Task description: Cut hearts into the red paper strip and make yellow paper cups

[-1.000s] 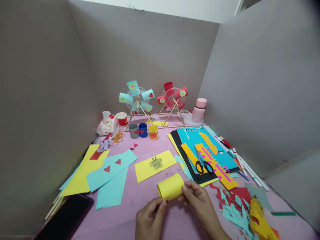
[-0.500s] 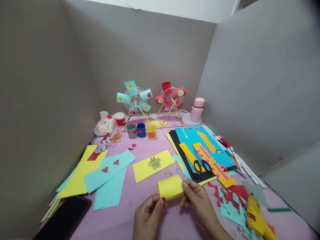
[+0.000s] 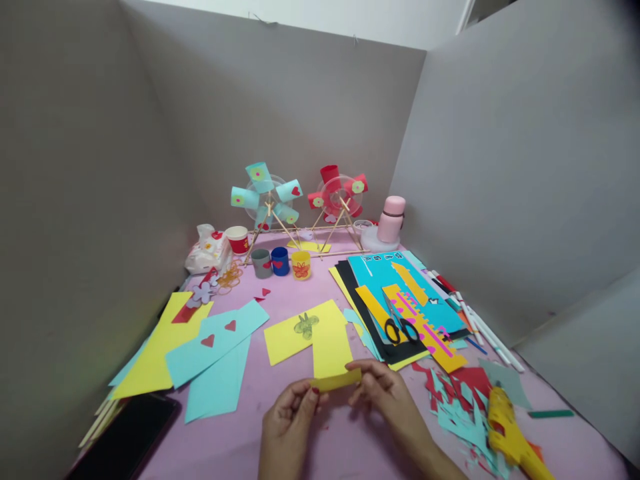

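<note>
Low over the near part of the pink table, a piece of yellow paper (image 3: 332, 347) is held at its near end, which curls up in a short fold. My left hand (image 3: 290, 423) pinches the left corner of that fold. At the right corner, the fingers of my right hand (image 3: 387, 400) close on the same paper. Its far end overlaps a flat yellow card (image 3: 287, 340) bearing a dark butterfly drawing (image 3: 305, 326). Light-blue paper strips (image 3: 220, 340) with red hearts lie to the left.
Two paper-bladed stick wheels stand at the back, behind small paper rings (image 3: 280, 261). Scissors (image 3: 400, 329) rest on coloured sheets at right. Nearer are paper scraps (image 3: 463, 413) and a yellow glue gun (image 3: 510, 433). A dark phone (image 3: 127, 437) lies front left; grey panels (image 3: 280, 100) surround the table.
The yellow paper was rolled into a tube between my hands. Now it has opened out, its far end extending away over the butterfly card, while both hands keep hold of the near end.
</note>
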`<state>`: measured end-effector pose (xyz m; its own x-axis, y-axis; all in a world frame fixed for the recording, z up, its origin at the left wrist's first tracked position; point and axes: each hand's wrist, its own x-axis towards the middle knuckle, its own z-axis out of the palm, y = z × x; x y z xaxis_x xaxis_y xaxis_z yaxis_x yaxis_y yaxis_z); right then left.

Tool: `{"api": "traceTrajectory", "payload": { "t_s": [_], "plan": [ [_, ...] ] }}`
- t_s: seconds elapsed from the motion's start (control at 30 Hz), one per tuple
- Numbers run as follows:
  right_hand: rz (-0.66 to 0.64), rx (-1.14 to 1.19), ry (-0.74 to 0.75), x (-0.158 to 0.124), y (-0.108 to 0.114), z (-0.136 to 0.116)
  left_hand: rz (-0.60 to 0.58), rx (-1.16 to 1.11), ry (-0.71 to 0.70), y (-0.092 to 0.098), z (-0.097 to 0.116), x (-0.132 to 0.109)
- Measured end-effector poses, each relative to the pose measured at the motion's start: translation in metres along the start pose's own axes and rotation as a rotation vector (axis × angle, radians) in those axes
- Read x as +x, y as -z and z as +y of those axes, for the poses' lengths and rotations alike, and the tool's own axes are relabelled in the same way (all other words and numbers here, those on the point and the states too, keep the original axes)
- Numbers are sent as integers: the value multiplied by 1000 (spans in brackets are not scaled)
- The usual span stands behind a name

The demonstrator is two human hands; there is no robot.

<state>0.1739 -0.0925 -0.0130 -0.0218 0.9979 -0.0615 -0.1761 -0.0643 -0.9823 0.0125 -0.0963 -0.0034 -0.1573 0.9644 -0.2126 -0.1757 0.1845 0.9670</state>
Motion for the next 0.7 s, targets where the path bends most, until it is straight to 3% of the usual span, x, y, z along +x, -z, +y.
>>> {"api": "traceTrajectory", "payload": {
  "t_s": [0.13,0.2,0.37,0.43,0.7],
  "plan": [
    [-40,-286,159,-1,0,-5,35,-66,-8,5,0,1],
    [-59,-369,144,-5,2,-10,48,-94,-38,8,2,1],
    [-273,39,-325,-18,6,-21,46,-223,-43,12,7,-1],
    [-266,38,-364,-16,7,-19,30,-107,-70,14,5,3],
    [-170,-357,-292,5,6,15,-9,491,-226,24,-6,28]
  ]
}}
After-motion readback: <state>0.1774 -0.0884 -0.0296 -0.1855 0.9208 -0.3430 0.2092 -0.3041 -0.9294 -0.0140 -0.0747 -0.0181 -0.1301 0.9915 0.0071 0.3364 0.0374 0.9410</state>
